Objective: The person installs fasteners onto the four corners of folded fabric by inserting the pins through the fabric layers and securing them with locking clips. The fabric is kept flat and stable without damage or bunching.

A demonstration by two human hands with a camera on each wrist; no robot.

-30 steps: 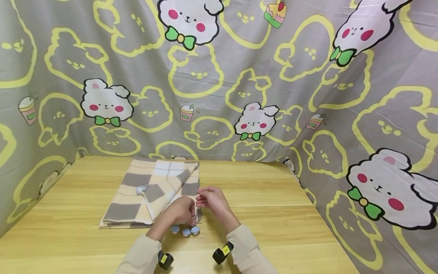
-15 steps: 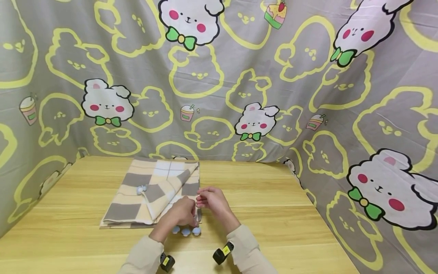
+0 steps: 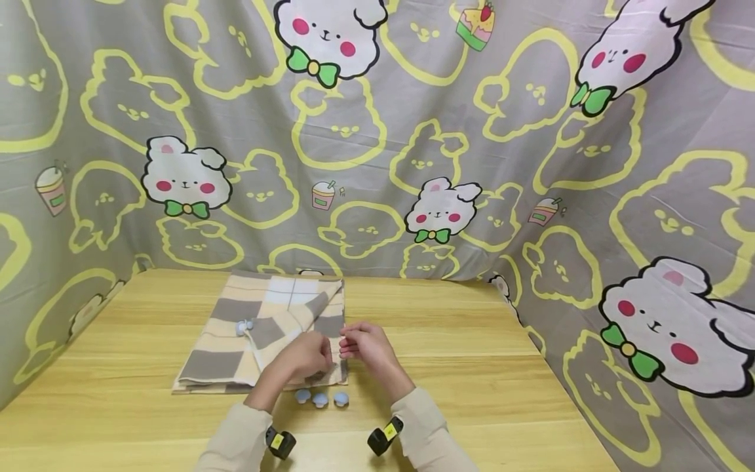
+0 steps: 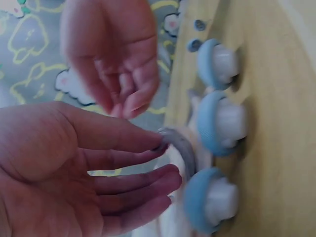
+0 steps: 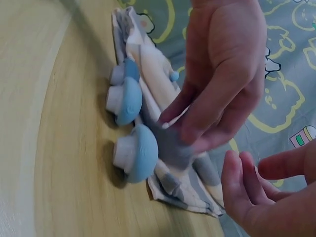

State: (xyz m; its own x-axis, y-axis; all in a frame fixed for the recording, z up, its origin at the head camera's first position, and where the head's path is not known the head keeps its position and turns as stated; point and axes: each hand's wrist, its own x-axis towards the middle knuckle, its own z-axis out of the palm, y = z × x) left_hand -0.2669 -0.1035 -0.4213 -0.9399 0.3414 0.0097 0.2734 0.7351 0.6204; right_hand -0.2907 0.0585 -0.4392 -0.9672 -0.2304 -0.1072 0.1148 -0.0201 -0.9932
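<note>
A folded plaid blanket in cream, grey and white lies left of centre on the table. My left hand pinches a grey part of its near right edge between thumb and fingers, and the fabric bunches up there. My right hand hovers beside that edge, fingers loosely bent, with nothing visible in it. Three blue-capped, white-stemmed mushroom-shaped pieces stand just in front of the blanket: a left one, a middle one and a right one. Similar light-blue pieces sit at a turned-back corner of the blanket.
The wooden table extends around the blanket. A grey curtain with cartoon animals hangs behind it and along both sides. Two small dark round things, one of them a disc, show on the wood in the left wrist view.
My left hand has shifted slightly up and left, uncovering the blanket's near right corner. The right mushroom-shaped piece has slid a little to the right. My right hand has stayed almost still.
</note>
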